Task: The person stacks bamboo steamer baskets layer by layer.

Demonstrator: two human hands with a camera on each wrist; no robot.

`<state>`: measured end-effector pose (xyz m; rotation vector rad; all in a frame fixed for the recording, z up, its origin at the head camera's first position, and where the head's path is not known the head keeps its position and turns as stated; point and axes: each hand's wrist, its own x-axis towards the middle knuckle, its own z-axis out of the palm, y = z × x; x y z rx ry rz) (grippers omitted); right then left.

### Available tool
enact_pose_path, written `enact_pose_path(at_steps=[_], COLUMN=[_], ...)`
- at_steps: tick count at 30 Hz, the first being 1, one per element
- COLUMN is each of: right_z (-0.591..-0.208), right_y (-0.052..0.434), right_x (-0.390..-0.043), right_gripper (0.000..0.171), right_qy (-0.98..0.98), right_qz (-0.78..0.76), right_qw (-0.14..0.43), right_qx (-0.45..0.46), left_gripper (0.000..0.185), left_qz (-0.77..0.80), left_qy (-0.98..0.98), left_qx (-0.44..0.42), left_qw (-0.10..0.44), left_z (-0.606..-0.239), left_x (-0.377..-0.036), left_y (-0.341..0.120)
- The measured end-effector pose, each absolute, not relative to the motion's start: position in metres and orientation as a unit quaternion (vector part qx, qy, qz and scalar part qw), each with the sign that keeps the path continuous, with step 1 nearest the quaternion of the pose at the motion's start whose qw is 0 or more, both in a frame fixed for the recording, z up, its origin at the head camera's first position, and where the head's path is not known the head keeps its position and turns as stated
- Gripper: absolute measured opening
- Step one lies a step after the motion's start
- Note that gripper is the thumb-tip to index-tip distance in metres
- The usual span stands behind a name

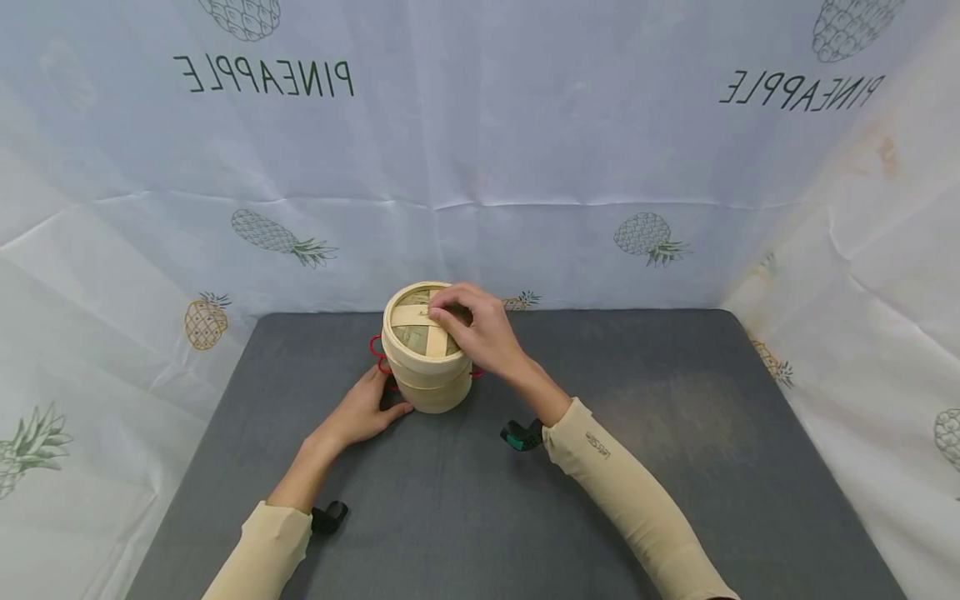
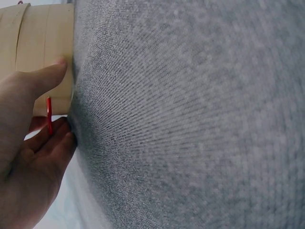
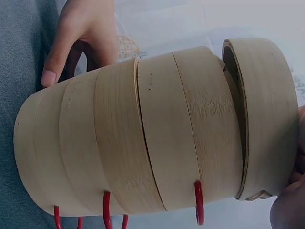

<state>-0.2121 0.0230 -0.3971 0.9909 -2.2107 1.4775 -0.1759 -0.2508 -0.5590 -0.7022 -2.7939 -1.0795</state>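
A round bamboo steamer (image 1: 433, 392) of stacked tiers stands on the dark tabletop, with red loop handles (image 3: 106, 210) on its sides. On top is its woven lid (image 1: 411, 337). The right hand (image 1: 486, 332) pinches the middle of the lid from above. In the right wrist view the lid's rim is tilted, with a narrow gap between it and the upper tier. Down at the base, the left hand (image 1: 362, 408) holds the bottom tier, thumb against the wall and fingers at the side by a red handle. Part of those fingers is hidden in the head view.
The dark grey table (image 1: 600, 500) extends to both sides and in front of the steamer. A pale curtain (image 1: 480, 150) with pineapple prints hangs just behind the table's back edge. Black wrist devices (image 1: 522, 435) sit on both forearms.
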Motion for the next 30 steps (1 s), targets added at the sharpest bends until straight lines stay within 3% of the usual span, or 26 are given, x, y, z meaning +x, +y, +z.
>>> enact_pose_path(at_steps=[14,23,30], right_z=[-0.392,-0.395,-0.397], right_y=[0.015,0.011,0.009], right_x=[-0.214,-0.215,-0.215], right_gripper=[0.012,0.012,0.013], right_qy=[-0.786,-0.793,-0.797], right_qz=[0.49,0.477,0.469], right_qw=[0.152,0.158,0.16], right_qx=[0.344,0.345,0.346], left_gripper=[0.092,0.093,0.092], left_qz=[-0.318,-0.333,-0.328], left_qy=[-0.916,-0.917,-0.91], left_qx=[-0.239,-0.22,-0.25], left_qw=[0.049,0.017,0.052], left_z=[-0.567,-0.551,-0.543], left_x=[-0.179,-0.174,-0.168], left_y=[-0.253,-0.248,-0.246])
